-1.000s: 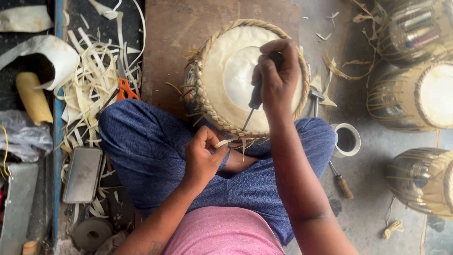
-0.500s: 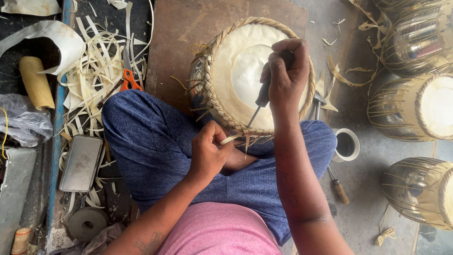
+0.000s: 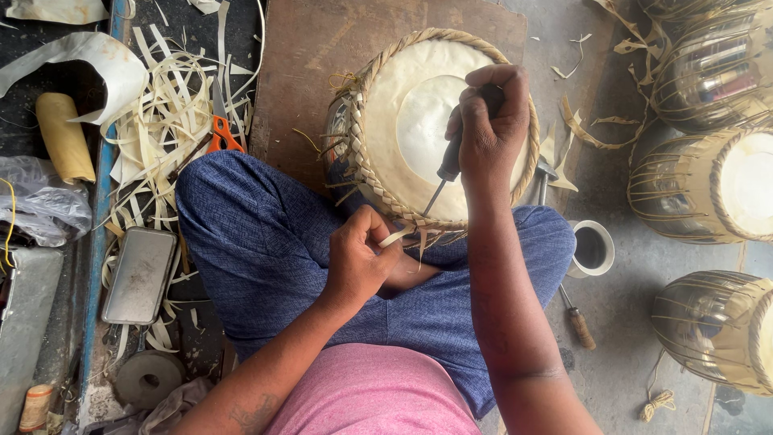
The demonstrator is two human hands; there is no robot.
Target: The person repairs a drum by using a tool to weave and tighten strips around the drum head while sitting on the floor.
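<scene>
Mid-lacing at frame centre: right hand (image 3: 491,121) gripped awl (image 3: 445,169) into drum (image 3: 427,121) braid, left hand (image 3: 358,262) pinched strap (image 3: 396,237); next likely needs threading it through.

We see a grey concrete floor (image 3: 636,322), a brown wooden board (image 3: 306,64) far centre, dark matting (image 3: 32,105) left, in daylight.

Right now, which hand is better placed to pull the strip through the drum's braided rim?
Left: its fingers already pinch the strip at the rim. The right grips the tool.
</scene>
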